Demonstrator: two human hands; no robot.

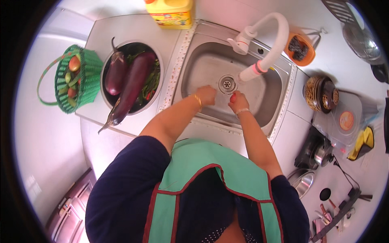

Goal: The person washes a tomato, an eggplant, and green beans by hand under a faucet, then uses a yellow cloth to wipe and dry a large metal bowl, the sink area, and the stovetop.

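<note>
Both of my hands are down in the steel sink (267, 107), near its round drain (227, 84). My right hand (240, 103) is closed on a small red roundish thing (233, 98), which shows only in part, so I cannot tell its kind. My left hand (206, 95) is to the left of it, with its fingers curled in; whatever may be inside is hidden. A gap separates the two hands. The white faucet (279, 40) arches over from the back, and its spout (253, 71) ends above the drain area.
Left of the sink, a steel bowl (104, 90) holds two eggplants (135, 79) and green leaves. A green basket (91, 67) of vegetables stands beyond it. A yellow jug (172, 16) stands behind. On the right are an orange cup (306, 60), stacked brown bowls (320, 94) and a plastic box (352, 107).
</note>
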